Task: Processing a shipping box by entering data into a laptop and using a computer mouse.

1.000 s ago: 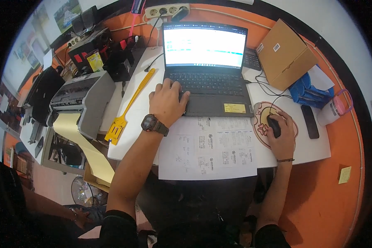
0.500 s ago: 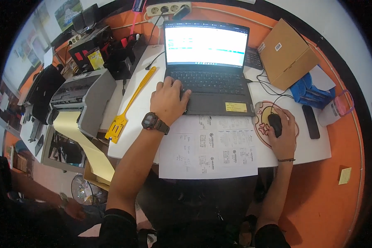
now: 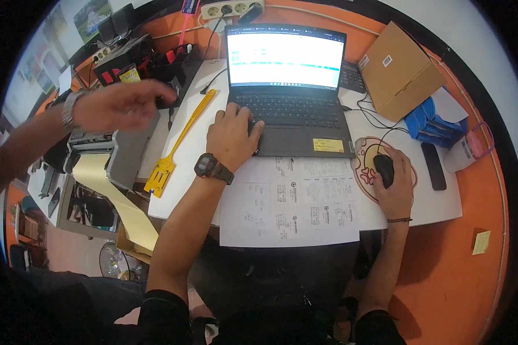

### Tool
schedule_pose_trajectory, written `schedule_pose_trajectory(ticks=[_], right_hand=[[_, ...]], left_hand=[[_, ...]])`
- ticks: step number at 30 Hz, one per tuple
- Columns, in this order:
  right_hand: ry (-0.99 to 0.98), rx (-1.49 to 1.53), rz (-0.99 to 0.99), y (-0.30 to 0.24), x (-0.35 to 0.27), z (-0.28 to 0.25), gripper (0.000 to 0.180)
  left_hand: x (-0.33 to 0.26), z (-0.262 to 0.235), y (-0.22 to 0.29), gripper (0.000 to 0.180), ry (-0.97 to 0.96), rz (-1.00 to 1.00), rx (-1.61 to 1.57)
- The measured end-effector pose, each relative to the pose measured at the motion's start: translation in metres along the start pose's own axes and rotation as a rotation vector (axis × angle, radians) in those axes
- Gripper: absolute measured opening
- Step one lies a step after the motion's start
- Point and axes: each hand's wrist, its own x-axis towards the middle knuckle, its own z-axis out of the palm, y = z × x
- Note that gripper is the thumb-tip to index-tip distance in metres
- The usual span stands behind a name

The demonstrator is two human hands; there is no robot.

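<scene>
My left hand (image 3: 233, 135) lies on the left end of the keyboard of a dark laptop (image 3: 290, 123), palm over the front edge and fingers stretched, holding nothing. The laptop screen (image 3: 285, 56) is lit with a white page. On the right, my right hand (image 3: 398, 185) wraps round a black corded mouse (image 3: 384, 171), which stands on a round patterned mouse pad (image 3: 367, 150). Printed paper sheets (image 3: 288, 201) lie in front of the laptop, partly under it. A yellow sticky note (image 3: 328, 145) is on its right palm rest.
Another person's hand (image 3: 124, 106), blurred, reaches over the grey printer (image 3: 112, 167) at left. A yellow long-handled plastic tool (image 3: 181, 144) lies beside my left arm. At right are a cardboard box (image 3: 400, 72), blue organizer (image 3: 434, 123), black phone (image 3: 433, 167) and a cup (image 3: 460, 155).
The other person's hand has risen from the lower left to above the printer. The view has shifted slightly; my two hands stay at the keyboard and the mouse.
</scene>
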Motion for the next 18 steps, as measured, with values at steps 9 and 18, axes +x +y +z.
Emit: schedule_pose_trajectory(ticks=[9,18], right_hand=[[-0.017,-0.004,0.029,0.002,-0.003,0.001,0.066],[-0.001,0.005,0.007,-0.002,0.000,0.000,0.066]], left_hand=[[0.002,-0.003,0.005,0.035,-0.033,-0.013,0.033],[0.003,-0.010,0.006,0.037,-0.087,-0.048,0.023]])
